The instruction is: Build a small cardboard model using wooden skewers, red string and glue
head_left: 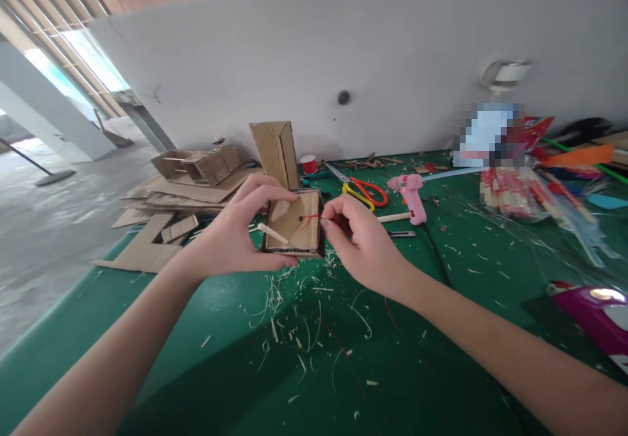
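Note:
My left hand [245,230] grips a small square cardboard box [289,208] from the left, with fingers over its top edge and thumb along the bottom. A short wooden stick [273,233] juts from the box's face. Near the middle of that face is a dark hole, where a thin red thread [309,219] shows. At the box's right edge, my right hand [356,240] pinches the thread between thumb and fingertips. More red thread trails over the green table below.
Behind the box stand a folded cardboard piece [275,151] and a red thread spool [309,164]. Scissors [360,187] and a pink glue gun [411,194] lie to the right. Cardboard sheets [142,243] are stacked left. Wood shavings litter the green table [216,384].

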Demonstrator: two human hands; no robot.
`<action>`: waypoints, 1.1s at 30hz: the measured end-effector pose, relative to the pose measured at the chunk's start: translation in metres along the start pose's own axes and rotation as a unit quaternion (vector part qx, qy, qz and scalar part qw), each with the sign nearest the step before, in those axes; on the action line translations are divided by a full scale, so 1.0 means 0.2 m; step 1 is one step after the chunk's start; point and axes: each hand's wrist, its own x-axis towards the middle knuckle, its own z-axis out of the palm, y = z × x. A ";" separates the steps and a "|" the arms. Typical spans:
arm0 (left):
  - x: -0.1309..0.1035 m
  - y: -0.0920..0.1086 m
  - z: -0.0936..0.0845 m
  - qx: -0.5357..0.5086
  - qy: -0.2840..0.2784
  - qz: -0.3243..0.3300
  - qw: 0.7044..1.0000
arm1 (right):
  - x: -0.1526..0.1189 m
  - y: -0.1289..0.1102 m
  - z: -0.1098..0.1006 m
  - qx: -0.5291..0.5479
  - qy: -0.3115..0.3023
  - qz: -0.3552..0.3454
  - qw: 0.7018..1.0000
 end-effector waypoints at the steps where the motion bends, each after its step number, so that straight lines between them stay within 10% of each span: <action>1: 0.00 0.01 0.00 0.011 0.007 0.015 1.000 | 0.00 0.00 0.00 -0.003 -0.001 -0.005 1.000; 15: -0.01 0.01 0.08 0.165 0.104 0.037 0.980 | 0.00 0.02 0.01 0.140 -0.020 0.085 0.986; 22: -0.01 0.04 0.05 0.079 -0.034 0.012 0.996 | 0.02 0.07 0.02 0.128 0.053 0.139 0.980; 27: 0.02 0.09 0.06 0.100 0.096 -0.023 0.990 | 0.01 0.06 0.05 0.163 0.044 0.138 0.976; 33: 0.02 0.12 0.11 0.194 0.090 0.042 0.976 | -0.01 0.03 0.09 0.177 0.041 0.147 0.972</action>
